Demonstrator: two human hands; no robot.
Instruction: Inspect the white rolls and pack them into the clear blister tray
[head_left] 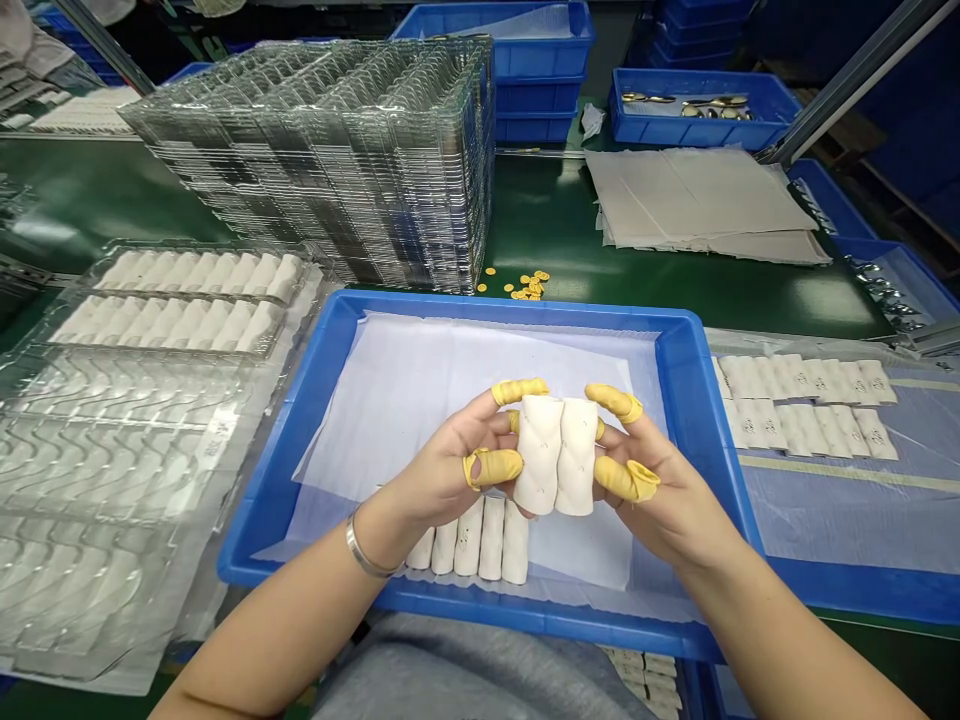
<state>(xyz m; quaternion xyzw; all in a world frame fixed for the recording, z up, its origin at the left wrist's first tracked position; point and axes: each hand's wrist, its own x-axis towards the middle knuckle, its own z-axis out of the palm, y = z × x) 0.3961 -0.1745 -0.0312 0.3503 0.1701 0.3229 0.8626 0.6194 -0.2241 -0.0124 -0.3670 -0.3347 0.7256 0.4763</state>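
Note:
Two white, slightly wavy cylindrical pieces (557, 455) stand side by side in front of me, held up above the blue tray (480, 305). My left hand (469, 455) pinches the pair from the left. From the other side, my right hand (637, 470) grips them with thumb and fingers. Yellow finger cots (626, 480) cover several fingertips on both hands. Below, a row of similar white pieces (491, 540) lies on the paper sheet (427, 400) lining the tray. Some of these have small dark marks, and my left hand partly hides the row.
Tall stacks of clear plastic trays (360, 170) stand behind. At left, a clear tray (112, 450) holds rows of white pieces. More white pieces (810, 400) lie at right. Small yellow discs (531, 287), paper sheets (697, 200) and a bin of metal parts (705, 125) are beyond.

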